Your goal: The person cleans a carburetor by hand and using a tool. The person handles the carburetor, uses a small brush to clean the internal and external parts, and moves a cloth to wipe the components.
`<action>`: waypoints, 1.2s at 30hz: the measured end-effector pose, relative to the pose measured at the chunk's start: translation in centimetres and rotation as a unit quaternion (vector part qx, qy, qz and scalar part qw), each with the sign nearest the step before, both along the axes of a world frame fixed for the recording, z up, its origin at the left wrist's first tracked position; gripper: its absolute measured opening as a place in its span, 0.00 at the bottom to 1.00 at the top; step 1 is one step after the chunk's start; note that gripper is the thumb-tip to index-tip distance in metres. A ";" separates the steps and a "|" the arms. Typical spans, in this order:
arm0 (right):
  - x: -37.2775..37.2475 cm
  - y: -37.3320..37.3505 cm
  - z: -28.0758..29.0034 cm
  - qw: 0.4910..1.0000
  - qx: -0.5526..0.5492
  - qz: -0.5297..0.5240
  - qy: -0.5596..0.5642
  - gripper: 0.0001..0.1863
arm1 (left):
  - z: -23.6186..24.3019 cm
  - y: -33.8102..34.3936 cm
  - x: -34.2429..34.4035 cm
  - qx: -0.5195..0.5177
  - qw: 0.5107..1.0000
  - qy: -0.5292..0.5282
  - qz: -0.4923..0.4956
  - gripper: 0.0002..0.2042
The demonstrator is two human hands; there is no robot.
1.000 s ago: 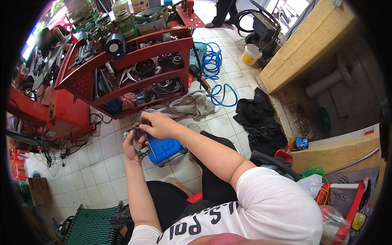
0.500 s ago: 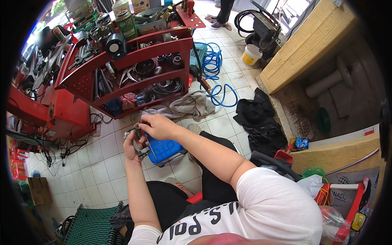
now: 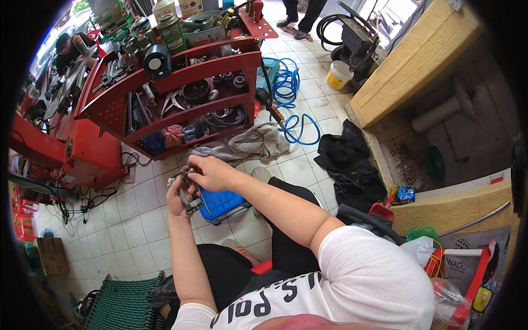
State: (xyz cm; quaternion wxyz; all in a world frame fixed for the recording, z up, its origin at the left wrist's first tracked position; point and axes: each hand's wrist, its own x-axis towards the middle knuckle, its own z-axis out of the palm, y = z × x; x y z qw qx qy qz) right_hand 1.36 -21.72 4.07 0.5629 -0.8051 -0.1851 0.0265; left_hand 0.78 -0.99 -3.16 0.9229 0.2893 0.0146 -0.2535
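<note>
My left hand grips a small grey metal mechanical part from below, over the tiled floor. My right hand is closed on the top of the same part, fingers pinched at its upper end. Both forearms reach forward from my seated body. Right below the hands a blue plastic box lies on the floor. What the fingers pinch on the part is too small to tell.
A red tool cart with shelves of metal parts, cans and tools stands ahead. A grey rag, a blue coiled hose, a black cloth, a yellow bucket and a green mat lie around. Another person's feet stand at the top.
</note>
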 end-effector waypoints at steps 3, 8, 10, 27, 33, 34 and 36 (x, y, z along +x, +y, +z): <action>0.2 -0.5 0.3 0.999 -0.036 0.010 0.007 0.14 | 0.1 -0.1 0.0 -0.015 1.000 -0.004 -0.015 0.22; 0.4 -0.7 -0.1 0.998 -0.067 0.013 -0.015 0.15 | 0.4 -0.1 0.0 -0.010 1.000 0.010 -0.017 0.22; 0.5 -0.7 0.0 0.996 -0.089 0.011 -0.020 0.17 | 0.0 0.2 0.1 -0.018 0.999 0.009 -0.032 0.22; 0.7 -0.1 -0.4 1.000 -0.011 0.001 -0.005 0.15 | 1.9 -0.6 -0.3 -0.009 0.999 0.044 0.007 0.21; 0.8 -0.4 -1.1 0.994 0.008 0.018 0.108 0.18 | 1.0 -0.3 0.0 0.030 0.998 0.042 -0.030 0.19; 0.8 -0.3 -0.6 0.988 0.013 0.025 0.155 0.19 | 1.0 0.0 0.0 0.032 0.998 0.037 -0.029 0.19; 0.9 0.0 -0.5 0.980 0.022 0.033 0.196 0.20 | 0.8 0.2 -0.1 0.030 0.998 0.026 -0.040 0.20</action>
